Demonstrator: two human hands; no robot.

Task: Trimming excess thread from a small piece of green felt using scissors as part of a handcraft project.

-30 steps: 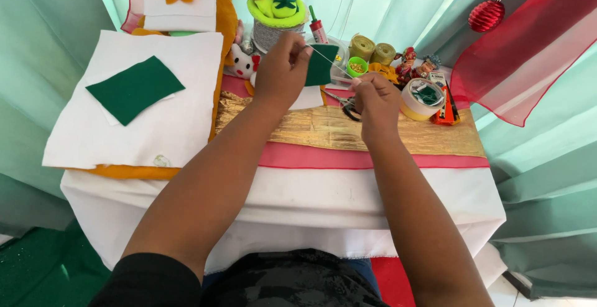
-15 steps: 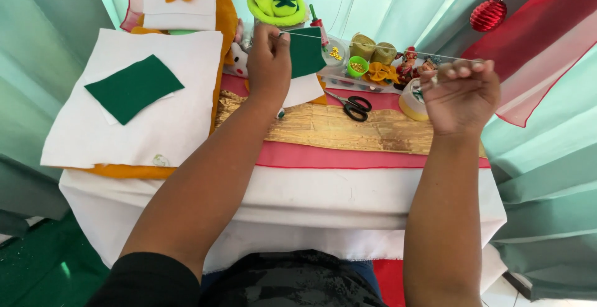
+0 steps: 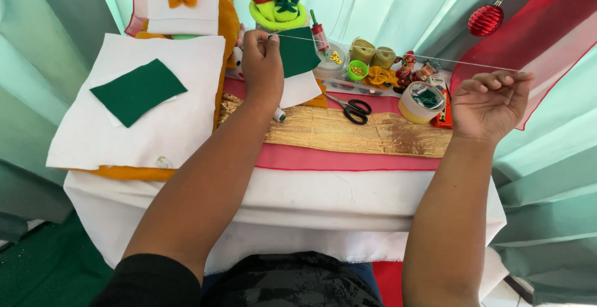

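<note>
Thread: white sewing thread [image 3: 398, 52] drawn taut in a nearly straight line between the two hands, running above the far side of the desk, its long axis left to right and dipping slightly toward the right.
Left hand: left hand [image 3: 262, 64] raised over the far middle of the desk, grip pressed together, pinching a dark green felt piece [image 3: 298, 51] with a white felt piece [image 3: 300, 88] hanging below it; the thread starts at this pinch.
Right hand: right hand [image 3: 488, 105] held out past the right edge of the desk, fingers curled in and pinching the far end of the thread; whether a needle sits in the pinch is too small to tell.
Key relation: the felt lies at the left grip, well apart from the right hand, with the thread the only link; the left hand is the nearer one to the work.
Look of the felt: flat, soft, matte green, roughly rectangular, held upright.
Desk: desk [image 3: 348, 192] covered in white cloth, with a gold fabric strip [image 3: 373, 136] across it.
Nearby: black-handled scissors [image 3: 351, 108] between the hands; a round tub of ribbon [image 3: 421, 102] just beside the right hand; a green felt sheet [image 3: 137, 90] on white fabric at the left edge.
</note>
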